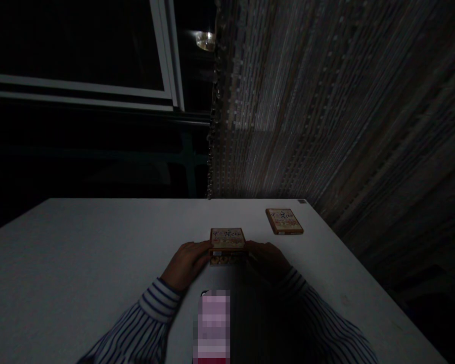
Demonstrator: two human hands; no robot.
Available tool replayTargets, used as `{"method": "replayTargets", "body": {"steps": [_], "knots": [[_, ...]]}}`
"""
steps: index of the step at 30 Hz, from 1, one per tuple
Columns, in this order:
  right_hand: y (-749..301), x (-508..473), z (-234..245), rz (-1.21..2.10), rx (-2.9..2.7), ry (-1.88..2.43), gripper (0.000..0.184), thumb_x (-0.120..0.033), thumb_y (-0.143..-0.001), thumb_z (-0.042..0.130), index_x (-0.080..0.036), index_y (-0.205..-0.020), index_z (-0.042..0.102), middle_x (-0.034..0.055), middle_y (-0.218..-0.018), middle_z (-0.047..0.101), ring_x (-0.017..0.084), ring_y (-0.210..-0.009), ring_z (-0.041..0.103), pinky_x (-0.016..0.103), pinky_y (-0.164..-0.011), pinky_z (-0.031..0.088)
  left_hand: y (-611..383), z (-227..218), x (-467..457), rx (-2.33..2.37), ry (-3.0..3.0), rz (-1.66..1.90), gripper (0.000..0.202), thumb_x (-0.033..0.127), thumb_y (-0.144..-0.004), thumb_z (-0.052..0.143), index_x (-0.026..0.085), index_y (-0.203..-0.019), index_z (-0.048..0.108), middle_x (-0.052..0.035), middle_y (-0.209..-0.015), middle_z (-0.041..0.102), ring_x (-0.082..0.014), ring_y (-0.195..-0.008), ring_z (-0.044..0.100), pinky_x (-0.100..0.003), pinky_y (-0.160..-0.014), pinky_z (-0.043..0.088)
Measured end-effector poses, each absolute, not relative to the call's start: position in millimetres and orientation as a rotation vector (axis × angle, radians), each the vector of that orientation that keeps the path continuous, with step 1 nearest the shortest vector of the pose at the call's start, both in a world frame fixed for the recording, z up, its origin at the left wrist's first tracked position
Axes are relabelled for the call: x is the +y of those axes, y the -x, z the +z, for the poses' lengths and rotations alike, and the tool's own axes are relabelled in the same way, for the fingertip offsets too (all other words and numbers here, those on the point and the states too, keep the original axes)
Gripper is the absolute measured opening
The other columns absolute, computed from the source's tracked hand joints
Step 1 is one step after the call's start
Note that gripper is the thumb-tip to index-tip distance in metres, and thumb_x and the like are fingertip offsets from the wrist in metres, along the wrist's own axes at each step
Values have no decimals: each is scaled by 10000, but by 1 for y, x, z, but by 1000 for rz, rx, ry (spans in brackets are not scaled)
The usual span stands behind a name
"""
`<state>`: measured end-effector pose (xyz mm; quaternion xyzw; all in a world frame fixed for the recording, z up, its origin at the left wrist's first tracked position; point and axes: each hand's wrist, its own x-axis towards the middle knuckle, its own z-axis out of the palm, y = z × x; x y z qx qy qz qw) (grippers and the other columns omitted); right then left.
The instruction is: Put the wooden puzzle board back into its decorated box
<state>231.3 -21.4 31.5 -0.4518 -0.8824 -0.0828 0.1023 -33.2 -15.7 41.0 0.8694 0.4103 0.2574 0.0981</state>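
A small brown-edged cardboard box [227,238] with dark printed lettering on its pale top is between my hands, near the middle of the white table. Its front side shows a barcode and round printed shapes; whether a second box lies under it is too dark to tell. My left hand [184,263] grips its left side, fingers at the edge. On the opposite side my right hand [269,259] holds the right edge, partly lost in shadow. Farther back to the right lies a similar flat box [285,221], apart from both hands.
A phone [214,323] with a blurred-out screen is on the white table [79,273] close to me. Behind the table hangs a string curtain [265,111]. At the left is a dark window with a white frame [170,55].
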Motion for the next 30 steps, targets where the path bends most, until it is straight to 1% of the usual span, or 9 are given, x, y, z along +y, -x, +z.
{"method": "replayTargets", "body": {"steps": [5, 11, 15, 26, 30], "knots": [[-233, -21, 25, -270, -2591, 1287, 269, -232, -832, 383, -162, -1078, 465, 96, -1077, 564, 169, -808, 565, 280, -648, 389, 33, 39, -17, 1179, -2579, 791, 329, 296, -830, 400, 247, -1150, 454, -54, -1117, 569, -183, -920, 557, -374, -786, 413], [-233, -24, 23, -303, -2597, 1236, 277, -199, -821, 393, -129, -1074, 482, 123, -1071, 567, 181, -813, 570, 290, -646, 398, 35, 32, -18, 1227, -2589, 787, 319, 308, -829, 399, 254, -1137, 463, -46, -1131, 561, -186, -973, 537, -395, -834, 386], [-233, -26, 25, -329, -2583, 1228, 282, -209, -823, 394, -126, -1074, 492, 130, -1075, 570, 180, -811, 573, 293, -660, 403, 35, 29, -18, 1235, -2599, 774, 316, 313, -830, 394, 255, -1133, 468, -43, -1130, 563, -187, -994, 532, -394, -840, 384], [-234, -26, 19, -359, -2551, 1172, 280, -214, -827, 389, -135, -1067, 512, 120, -1077, 576, 176, -804, 580, 298, -661, 413, 35, 28, -19, 1257, -2621, 747, 311, 298, -830, 396, 251, -1130, 464, -39, -1135, 561, -186, -986, 536, -401, -844, 381], [-235, -25, 15, -455, -2509, 1106, 266, -229, -836, 377, -133, -1028, 533, 115, -1035, 599, 162, -764, 584, 289, -638, 417, 35, 26, -19, 1259, -2649, 759, 307, 287, -824, 412, 246, -1124, 463, -39, -1121, 570, -186, -960, 548, -410, -827, 392]]}}
